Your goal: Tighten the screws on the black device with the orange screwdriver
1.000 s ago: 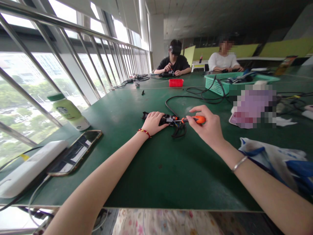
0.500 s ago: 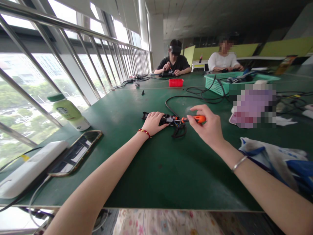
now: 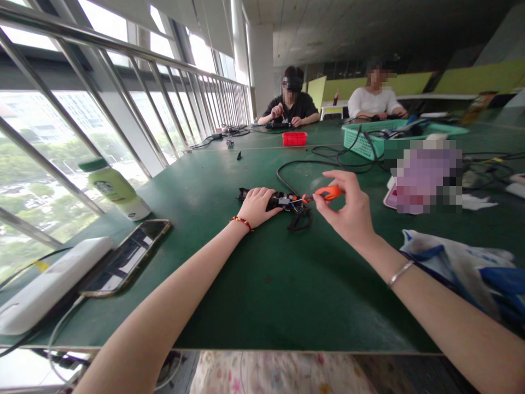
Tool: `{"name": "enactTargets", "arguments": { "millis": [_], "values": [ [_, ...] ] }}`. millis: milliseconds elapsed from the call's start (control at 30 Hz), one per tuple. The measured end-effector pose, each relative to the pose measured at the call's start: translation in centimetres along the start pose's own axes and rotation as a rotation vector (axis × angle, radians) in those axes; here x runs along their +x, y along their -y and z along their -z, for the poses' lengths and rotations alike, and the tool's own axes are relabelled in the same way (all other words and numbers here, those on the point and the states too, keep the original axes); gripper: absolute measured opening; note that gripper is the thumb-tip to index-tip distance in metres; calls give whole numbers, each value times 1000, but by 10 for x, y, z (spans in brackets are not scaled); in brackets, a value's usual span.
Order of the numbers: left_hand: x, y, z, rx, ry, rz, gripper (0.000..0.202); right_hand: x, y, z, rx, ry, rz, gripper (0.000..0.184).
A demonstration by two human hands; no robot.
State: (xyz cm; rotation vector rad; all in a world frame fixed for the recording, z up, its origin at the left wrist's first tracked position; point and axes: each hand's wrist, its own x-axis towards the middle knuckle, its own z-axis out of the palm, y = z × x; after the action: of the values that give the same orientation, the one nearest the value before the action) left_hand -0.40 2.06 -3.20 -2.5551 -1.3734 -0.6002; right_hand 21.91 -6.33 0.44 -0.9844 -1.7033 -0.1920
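My left hand (image 3: pixel 257 208) is closed over a long black device (image 3: pixel 272 203), pressing it against the green table. At the device's right end its inside is bare, with coloured wires and small parts showing. A dark cable (image 3: pixel 301 220) loops just below that end. Between the thumb and fingers of my right hand (image 3: pixel 353 207) is a screwdriver (image 3: pixel 329 193) with an orange and black handle. Its shaft points left into the device's exposed end, handle tilted slightly up. What exactly the tip touches is too small to tell.
Left on the table (image 3: pixel 246 295) are a bottle (image 3: pixel 117 189), a phone (image 3: pixel 127 257) and a white power strip (image 3: pixel 57 282). A red box (image 3: pixel 294 139), a green basket (image 3: pixel 361 141) and cables lie farther back. A plastic bag (image 3: pixel 455 268) is at right. Two people sit across.
The screwdriver's handle end has risen a little and tilted, and my right hand's fingers have shifted slightly upward. My left hand and the device stay in place.
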Motion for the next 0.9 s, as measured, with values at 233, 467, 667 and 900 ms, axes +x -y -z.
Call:
{"name": "enactTargets", "arguments": {
  "millis": [233, 467, 667, 900],
  "values": [
    [0, 0, 0, -3, 1, 3, 48, 0, -1, -1, -52, -21, 43, 25],
    [0, -2, 3, 0, 11, 8, 48, 0, -2, -1, -47, -97, 53, 34],
    [0, -1, 1, 3, 4, 6, 48, 0, 1, -1, -60, -54, 79, 25],
    [0, -1, 1, 7, 4, 5, 48, 0, 0, 0, -23, -62, 88, 36]
  ]
}}
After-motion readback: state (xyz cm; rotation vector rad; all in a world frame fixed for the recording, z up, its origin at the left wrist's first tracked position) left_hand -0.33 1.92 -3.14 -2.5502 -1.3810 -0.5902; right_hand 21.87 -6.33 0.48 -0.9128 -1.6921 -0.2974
